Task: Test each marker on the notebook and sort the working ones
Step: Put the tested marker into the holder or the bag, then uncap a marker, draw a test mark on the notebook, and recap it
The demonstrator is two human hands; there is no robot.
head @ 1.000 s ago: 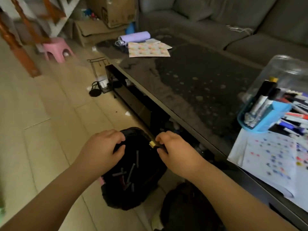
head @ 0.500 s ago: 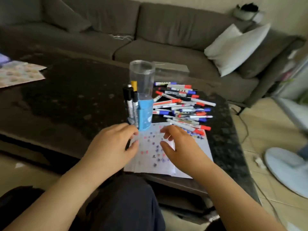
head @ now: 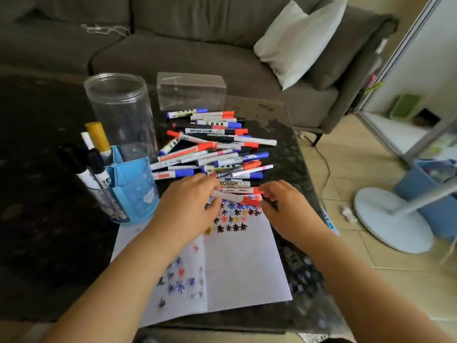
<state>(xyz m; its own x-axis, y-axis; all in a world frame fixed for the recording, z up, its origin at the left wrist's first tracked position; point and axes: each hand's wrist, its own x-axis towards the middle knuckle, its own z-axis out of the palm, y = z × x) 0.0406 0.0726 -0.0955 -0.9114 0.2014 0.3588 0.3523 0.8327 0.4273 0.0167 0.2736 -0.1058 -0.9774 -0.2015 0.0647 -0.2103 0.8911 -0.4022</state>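
An open white notebook [head: 237, 263] lies on the dark table, its pages dotted with coloured star marks. Behind it sprawls a pile of markers [head: 212, 144] with red, blue and black caps. My left hand [head: 190, 201] grips the white barrel of a red-capped marker [head: 232, 198] at the notebook's far edge. My right hand [head: 279, 204] pinches that marker's red cap end. A blue pen holder [head: 133, 189] at the left holds three black-capped markers and a yellow-capped one.
A tall clear plastic jar [head: 121, 107] stands behind the holder and a clear plastic box [head: 191, 91] behind the pile. A grey sofa with a white cushion [head: 294, 38] runs along the back. The table edge [head: 304, 169] is at the right, with a fan base [head: 390, 219] on the floor.
My view has swung from a black bag on the floor up to the table. Both hands moved forward over the notebook and took hold of a red-capped marker.
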